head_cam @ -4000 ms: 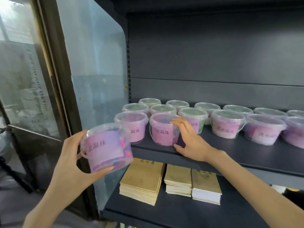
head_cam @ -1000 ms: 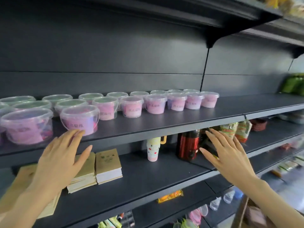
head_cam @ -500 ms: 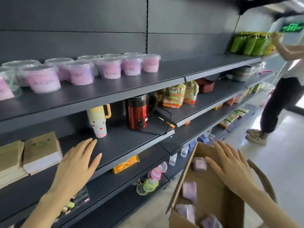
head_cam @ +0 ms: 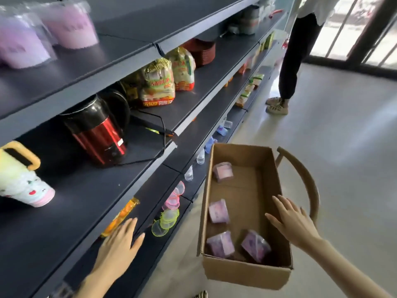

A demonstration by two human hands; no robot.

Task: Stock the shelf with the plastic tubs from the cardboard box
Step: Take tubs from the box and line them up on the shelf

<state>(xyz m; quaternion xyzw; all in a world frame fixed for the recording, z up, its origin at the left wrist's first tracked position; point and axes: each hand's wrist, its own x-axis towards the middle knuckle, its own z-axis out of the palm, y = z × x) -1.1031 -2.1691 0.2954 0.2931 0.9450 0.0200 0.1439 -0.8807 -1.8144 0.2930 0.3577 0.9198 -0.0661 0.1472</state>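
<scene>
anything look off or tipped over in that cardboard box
Yes: the four plastic tubs in the cardboard box lie scattered and tipped on their sides, not standing upright. Nothing looks spilled.

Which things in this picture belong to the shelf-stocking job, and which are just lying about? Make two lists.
Part of the job:
cardboard box
four tubs inside it
tubs on the shelf
top shelf
left hand and right hand, both empty

Just lying about:
red kettle
mug
snack bags
</scene>
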